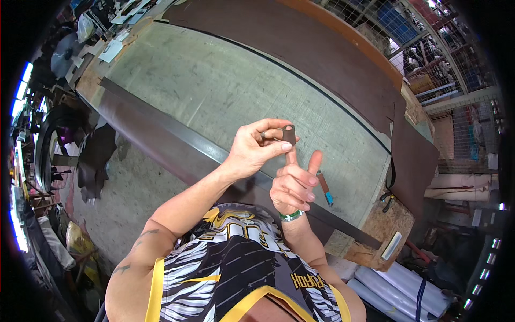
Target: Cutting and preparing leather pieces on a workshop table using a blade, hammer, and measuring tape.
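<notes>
My left hand (252, 147) pinches a small dark brown tab (289, 134) between thumb and fingers, above the table. The tab looks like leather and has a round hole near its top end. Just below it is my right hand (292, 188), its index finger stretched up to the tab's lower end and its thumb raised apart. The other right fingers curl loosely, with nothing visible in them. Whether the index fingertip touches the tab I cannot tell. To the right of that hand, a cutting tool with a brown and blue handle (325, 189) lies on the pale green tabletop (214, 80).
A large brown sheet (322, 51) covers the table's far side and hangs over its right end. Dark brown material (155, 126) drapes along the near edge. Scissors (386, 203) and a pale block (391, 246) sit at the right corner. Wrapped rolls (397, 290) lie beyond.
</notes>
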`<state>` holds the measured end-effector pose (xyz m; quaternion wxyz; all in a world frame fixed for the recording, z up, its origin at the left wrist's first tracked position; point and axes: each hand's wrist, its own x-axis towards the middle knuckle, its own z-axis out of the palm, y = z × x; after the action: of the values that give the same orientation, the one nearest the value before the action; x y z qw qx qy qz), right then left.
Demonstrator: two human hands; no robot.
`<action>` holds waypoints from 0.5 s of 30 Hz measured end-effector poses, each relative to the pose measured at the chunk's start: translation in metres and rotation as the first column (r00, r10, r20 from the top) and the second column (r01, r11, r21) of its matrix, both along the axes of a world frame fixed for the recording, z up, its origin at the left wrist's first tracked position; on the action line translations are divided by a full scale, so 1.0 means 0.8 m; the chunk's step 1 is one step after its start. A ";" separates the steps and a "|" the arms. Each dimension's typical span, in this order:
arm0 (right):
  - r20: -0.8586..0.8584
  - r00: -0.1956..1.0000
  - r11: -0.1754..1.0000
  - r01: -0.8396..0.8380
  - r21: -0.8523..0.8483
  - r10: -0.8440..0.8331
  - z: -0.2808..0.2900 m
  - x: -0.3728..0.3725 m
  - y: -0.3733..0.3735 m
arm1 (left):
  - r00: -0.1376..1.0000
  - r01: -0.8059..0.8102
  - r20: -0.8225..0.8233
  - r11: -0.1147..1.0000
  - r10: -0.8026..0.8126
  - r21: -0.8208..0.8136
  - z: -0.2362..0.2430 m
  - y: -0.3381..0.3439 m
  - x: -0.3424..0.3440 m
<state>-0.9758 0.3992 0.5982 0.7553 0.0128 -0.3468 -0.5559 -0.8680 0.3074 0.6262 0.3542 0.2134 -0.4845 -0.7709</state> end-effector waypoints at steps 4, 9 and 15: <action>0.037 0.999 1.000 0.001 -0.007 0.000 -0.008 0.003 0.003 | 0.998 -0.057 -0.014 0.998 0.057 -0.009 -0.002 0.002 -0.007; -0.083 0.996 0.990 0.051 0.129 -0.040 -0.012 -0.001 0.020 | 0.956 -0.286 0.018 0.947 0.292 -0.148 0.001 -0.021 -0.007; -0.964 -0.098 0.508 0.860 0.043 0.248 -0.089 -0.094 0.066 | 0.870 -0.229 0.216 0.751 0.444 -0.619 -0.001 -0.031 0.012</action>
<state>-1.0508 0.4522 0.5267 0.4775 -0.1663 0.5522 -0.6628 -0.8584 0.2824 0.6250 0.4449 0.3148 -0.7015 -0.4592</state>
